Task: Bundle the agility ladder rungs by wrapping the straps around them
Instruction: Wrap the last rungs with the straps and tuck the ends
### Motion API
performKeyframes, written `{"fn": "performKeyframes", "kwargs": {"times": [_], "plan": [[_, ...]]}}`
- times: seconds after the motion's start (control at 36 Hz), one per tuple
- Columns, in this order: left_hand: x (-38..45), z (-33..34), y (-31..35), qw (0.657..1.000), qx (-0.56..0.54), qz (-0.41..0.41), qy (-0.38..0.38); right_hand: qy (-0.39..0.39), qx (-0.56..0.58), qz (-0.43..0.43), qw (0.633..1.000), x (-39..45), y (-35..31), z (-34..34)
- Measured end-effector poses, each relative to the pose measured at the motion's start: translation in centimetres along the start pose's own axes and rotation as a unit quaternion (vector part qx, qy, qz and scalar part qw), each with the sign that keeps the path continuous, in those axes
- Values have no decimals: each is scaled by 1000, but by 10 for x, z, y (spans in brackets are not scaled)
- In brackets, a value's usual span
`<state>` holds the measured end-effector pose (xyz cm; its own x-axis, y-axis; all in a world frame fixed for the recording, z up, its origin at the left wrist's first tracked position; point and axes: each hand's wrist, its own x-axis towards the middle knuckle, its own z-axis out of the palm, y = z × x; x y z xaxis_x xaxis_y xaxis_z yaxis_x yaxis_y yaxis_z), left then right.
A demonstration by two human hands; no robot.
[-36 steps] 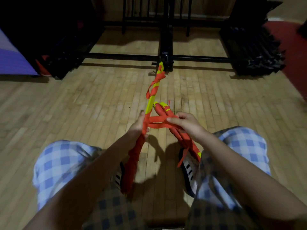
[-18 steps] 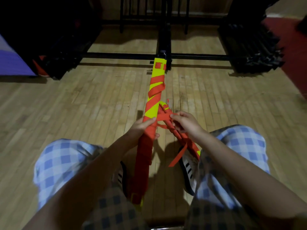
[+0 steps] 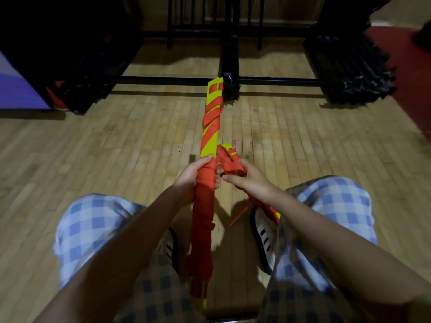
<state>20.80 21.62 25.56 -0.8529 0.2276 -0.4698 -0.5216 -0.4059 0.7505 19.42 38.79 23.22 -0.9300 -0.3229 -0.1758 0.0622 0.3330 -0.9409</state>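
Note:
A long stack of yellow ladder rungs [image 3: 211,141] points away from me, wound with orange strap [image 3: 203,213] that covers its near half fully and spirals up the far half. My left hand [image 3: 194,173] grips the bundle at its middle, fingers curled round it. Just to the right, my right hand [image 3: 247,177] pinches a bunched length of the orange strap [image 3: 229,163] close against the bundle. A second wrapped piece [image 3: 268,209] trails down from under my right wrist towards my right shoe.
I sit over a wooden plank floor [image 3: 116,141] with my knees in blue checked shorts on both sides. A black metal frame [image 3: 229,73] stands just beyond the bundle's far tip. Dark stacked gear [image 3: 354,73] lies at the right, a purple mat [image 3: 18,94] at the left.
The bundle has turned so its flat yellow face shows. My right hand has brought the strap from a stretched span in close against the bundle beside my left hand.

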Motion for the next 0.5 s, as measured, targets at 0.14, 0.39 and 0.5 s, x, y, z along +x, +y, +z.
{"fn": "performKeyframes", "kwargs": {"times": [0.14, 0.39, 0.5], "plan": [[1, 0, 1, 1000, -1, -3, 15, -31, 16, -15, 999, -5, -6, 3], [1, 0, 4, 996, 72, -37, 28, -62, 61, 5, 996, -7, -16, -15], [3, -5, 4, 993, 107, -20, 53, -58, 67, 14, 996, -1, -9, -19]]}}
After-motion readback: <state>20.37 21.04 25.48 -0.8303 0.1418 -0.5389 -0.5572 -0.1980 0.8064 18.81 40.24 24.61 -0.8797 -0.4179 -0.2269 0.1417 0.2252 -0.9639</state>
